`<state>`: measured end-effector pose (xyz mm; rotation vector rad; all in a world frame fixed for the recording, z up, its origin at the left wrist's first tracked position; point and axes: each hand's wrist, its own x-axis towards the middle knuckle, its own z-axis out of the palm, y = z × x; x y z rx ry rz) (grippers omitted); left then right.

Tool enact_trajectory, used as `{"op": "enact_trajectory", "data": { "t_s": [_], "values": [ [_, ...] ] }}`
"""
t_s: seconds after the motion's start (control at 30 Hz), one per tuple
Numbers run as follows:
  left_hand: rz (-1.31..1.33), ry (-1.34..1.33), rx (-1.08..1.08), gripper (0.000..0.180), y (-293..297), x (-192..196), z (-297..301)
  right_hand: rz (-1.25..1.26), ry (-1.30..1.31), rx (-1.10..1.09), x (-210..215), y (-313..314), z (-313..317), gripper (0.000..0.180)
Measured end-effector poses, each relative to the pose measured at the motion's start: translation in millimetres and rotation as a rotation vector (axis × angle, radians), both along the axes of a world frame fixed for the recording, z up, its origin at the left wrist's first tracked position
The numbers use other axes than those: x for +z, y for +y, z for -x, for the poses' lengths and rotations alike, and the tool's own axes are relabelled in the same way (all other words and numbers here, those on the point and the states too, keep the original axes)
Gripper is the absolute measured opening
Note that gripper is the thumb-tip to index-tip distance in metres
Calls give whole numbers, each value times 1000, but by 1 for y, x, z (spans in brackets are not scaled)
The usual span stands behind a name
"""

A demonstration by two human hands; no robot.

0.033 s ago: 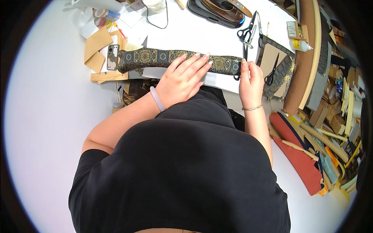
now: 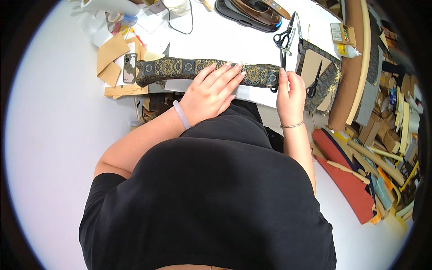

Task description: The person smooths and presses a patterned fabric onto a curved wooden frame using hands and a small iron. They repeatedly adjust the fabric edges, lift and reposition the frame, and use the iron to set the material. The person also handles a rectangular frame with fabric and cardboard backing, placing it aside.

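Note:
A long strip of dark patterned fabric (image 2: 189, 67) with gold and blue medallions runs sideways along the near edge of the white table. My left hand (image 2: 217, 85) lies flat on its middle, fingers stretched out, hiding part of the pattern. At the strip's right end, my right hand (image 2: 290, 93) pinches the edge between thumb and curled fingers. Beside that hand, black scissors (image 2: 314, 84) rest on a patterned fabric piece (image 2: 334, 74) with beige panels. Something black with a ring-shaped handle shows partly beneath the strip's right end.
A phone (image 2: 129, 68) lies on brown paper pieces (image 2: 112, 51) at the left. Toward the back are an iron on its base (image 2: 249, 15), large scissors (image 2: 283, 38) and a white bottle (image 2: 347, 50). A brown roll (image 2: 350, 81) borders the right side; material scraps (image 2: 346, 189) heap beyond.

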<state>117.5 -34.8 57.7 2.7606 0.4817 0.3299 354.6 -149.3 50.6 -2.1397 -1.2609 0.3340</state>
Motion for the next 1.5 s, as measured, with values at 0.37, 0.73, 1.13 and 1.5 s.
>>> {"op": "enact_trajectory", "data": {
  "t_s": [0.37,0.73,1.13,1.5],
  "values": [
    [-193,-5,-124,64,17,-20,6,15,-399,57,36,10,28,27],
    [-214,-2,-172,65,24,-19,7,98,105,-434,39,1,27,36],
    [-72,-33,-213,63,35,-11,3,-117,723,-655,13,-14,37,31],
    [-91,-72,-141,60,29,-13,-1,-109,802,-541,16,-24,24,17]
  ]
}}
